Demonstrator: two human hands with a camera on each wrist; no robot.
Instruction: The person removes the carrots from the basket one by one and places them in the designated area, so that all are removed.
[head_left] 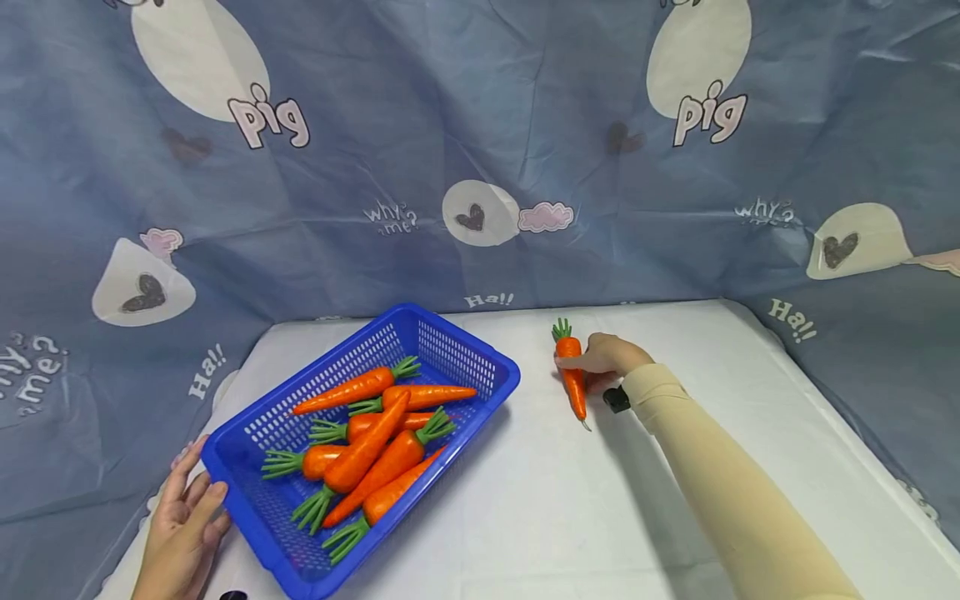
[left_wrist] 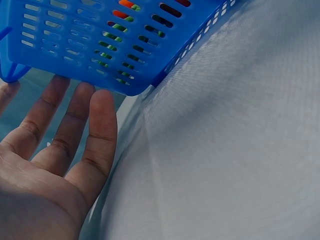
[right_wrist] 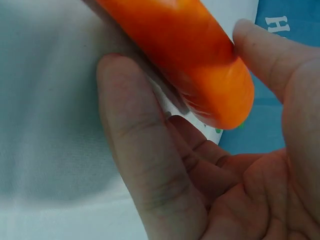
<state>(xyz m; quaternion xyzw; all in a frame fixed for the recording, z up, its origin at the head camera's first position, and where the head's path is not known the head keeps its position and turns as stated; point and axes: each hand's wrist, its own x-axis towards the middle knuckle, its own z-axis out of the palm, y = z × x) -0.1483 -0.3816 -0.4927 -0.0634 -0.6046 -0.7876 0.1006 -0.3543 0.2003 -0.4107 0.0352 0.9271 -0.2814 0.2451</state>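
A blue plastic basket [head_left: 510, 375] with slotted walls stands at the left of the white-covered table, holding several orange carrots [head_left: 360, 390] with green stem tufts. At its near left end my left hand [head_left: 180, 529] touches the outer wall. In the left wrist view its fingers [left_wrist: 100, 130] are fairly straight, tips at the basket's lower edge [left_wrist: 112, 82]. To the right of the basket, one separate carrot [head_left: 572, 375] points its thin tip toward me. My right hand [head_left: 611, 358] grips it near its green top; the thumb touches its orange body [right_wrist: 200, 60], and some fingers are partly hidden.
A white cloth [head_left: 525, 500] covers the table. Behind and beside it hangs a blue-grey printed curtain [head_left: 480, 150]. A small black object [head_left: 233, 595] shows at the bottom edge near my left hand.
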